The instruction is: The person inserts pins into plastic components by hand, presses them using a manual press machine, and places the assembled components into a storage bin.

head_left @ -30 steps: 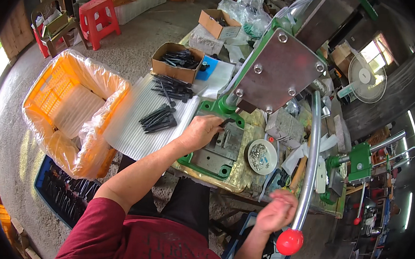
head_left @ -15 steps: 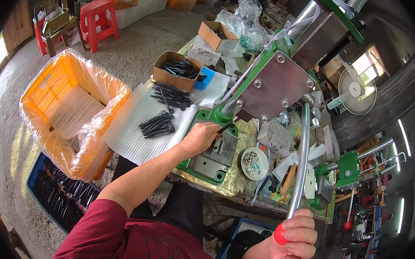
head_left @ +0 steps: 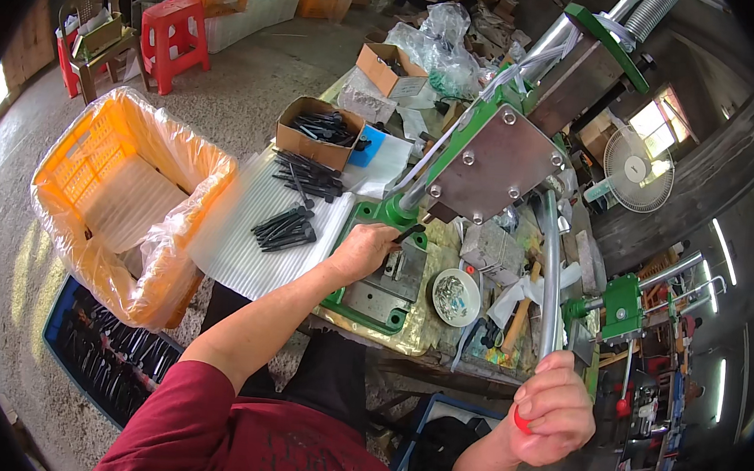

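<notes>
My left hand [head_left: 364, 252] is closed on a small black part [head_left: 409, 234], whose tip juts out past the fingers over the bed of a green hand press [head_left: 471, 126]. A steel plate [head_left: 500, 164] with bolts at its corners faces the front of the press head. My right hand [head_left: 555, 411] wraps around the red knob at the end of the press lever [head_left: 551, 280], a bent steel bar. Left of the press, black handle-like parts [head_left: 285, 228] lie in bundles on a ribbed white foam sheet [head_left: 232, 251]. Most of the held part is hidden by my fingers.
A cardboard box [head_left: 316, 149] of black parts stands behind the foam sheet. A white bowl [head_left: 456, 298] of small metal pieces sits right of the press base. An orange crate [head_left: 78, 168] lined with plastic and a blue tray [head_left: 60, 326] are at left; a fan [head_left: 637, 169] stands at right.
My right hand has moved slightly up and to the right with the lever knob. My left hand stays at the press bed, still gripping the black part.
</notes>
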A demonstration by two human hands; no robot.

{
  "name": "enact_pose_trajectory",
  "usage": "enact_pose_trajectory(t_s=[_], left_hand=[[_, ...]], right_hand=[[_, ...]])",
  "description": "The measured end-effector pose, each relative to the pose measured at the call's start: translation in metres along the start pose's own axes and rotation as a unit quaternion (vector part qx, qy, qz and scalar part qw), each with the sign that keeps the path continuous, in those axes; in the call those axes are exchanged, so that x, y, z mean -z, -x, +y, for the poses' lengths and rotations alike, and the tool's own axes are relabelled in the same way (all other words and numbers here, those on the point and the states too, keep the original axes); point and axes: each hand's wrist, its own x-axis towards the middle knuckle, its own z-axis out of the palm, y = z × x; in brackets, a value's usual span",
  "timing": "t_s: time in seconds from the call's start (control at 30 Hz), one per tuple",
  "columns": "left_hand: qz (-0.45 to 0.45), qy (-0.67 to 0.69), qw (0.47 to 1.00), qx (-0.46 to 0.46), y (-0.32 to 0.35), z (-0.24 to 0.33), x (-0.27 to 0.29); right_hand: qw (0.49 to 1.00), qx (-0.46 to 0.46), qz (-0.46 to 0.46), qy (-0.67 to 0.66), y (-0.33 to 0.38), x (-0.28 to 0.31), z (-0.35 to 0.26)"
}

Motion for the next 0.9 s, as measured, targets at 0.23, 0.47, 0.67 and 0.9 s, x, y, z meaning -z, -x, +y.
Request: enact_pose_trajectory(t_s=[0.23, 0.47, 0.67, 0.9], left_hand=[[0.001, -0.012, 1.0, -0.003, -0.001, -0.003, 0.0], [0.019, -0.018, 0.999, -0.02, -0.002, 0.0, -0.002], [-0.007, -0.03, 0.999, 0.011, 0.001, -0.003, -0.002], [0.015, -0.018, 0.999, -0.026, -0.001, -0.006, -0.004]], right_hand=[[1.0, 0.002, -0.017, 0.007, 0.0, -0.001, 0.006], [0.951, 0.054, -0.088, 0.292, 0.102, -0.025, 0.079], [0.955, 0.051, -0.117, 0.268, 0.094, -0.024, 0.07], [0.993, -0.018, -0.009, 0.119, 0.038, -0.009, 0.006]])
